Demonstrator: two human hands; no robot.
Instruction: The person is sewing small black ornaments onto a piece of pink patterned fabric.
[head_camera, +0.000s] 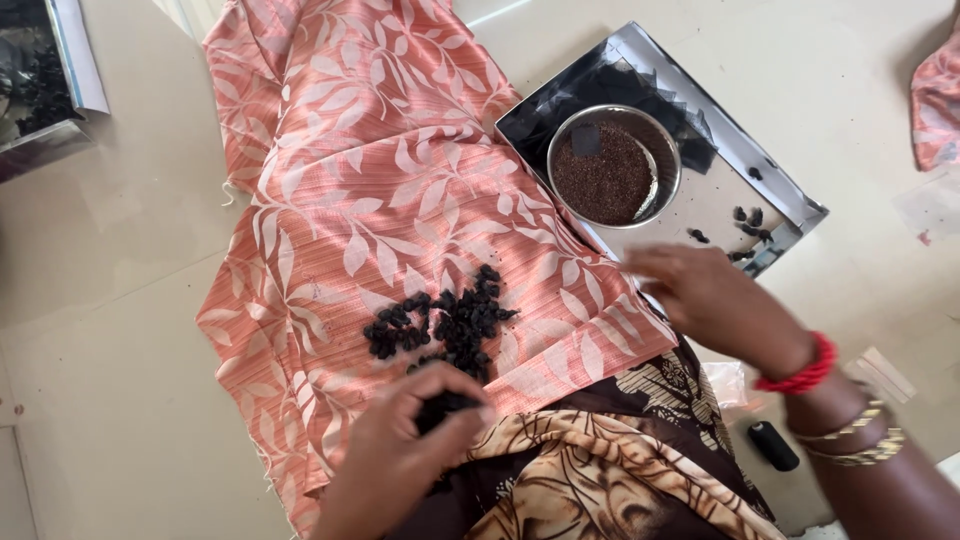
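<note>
At the centre of the frame lies a heap of small black pieces — dried berries or seeds, we cannot tell which — spread on a peach cloth with a white leaf print that runs from the top of the frame down over our lap. Our left hand, at the lower middle, is curled shut around a clump of the same black pieces, its fingertips pinched over them at the heap's near edge. Our right hand, at the right of centre, is blurred; it hangs over the near corner of a shiny steel tray with fingers loosely bent, and we cannot tell whether it holds anything.

On the tray stands a round steel bowl well filled with a fine dark brown granular stuff, and a few loose black pieces lie on the tray's lower right part. We judge the work to be partway along: the bowl already holds a good deal, yet most of the heap is still on the cloth.

Further out, a red bangle and gold bangles sit on the right wrist, a small black cylinder lies on the pale floor at lower right, and another steel tray shows at upper left. Nothing lies between heap and bowl but cloth folds.
</note>
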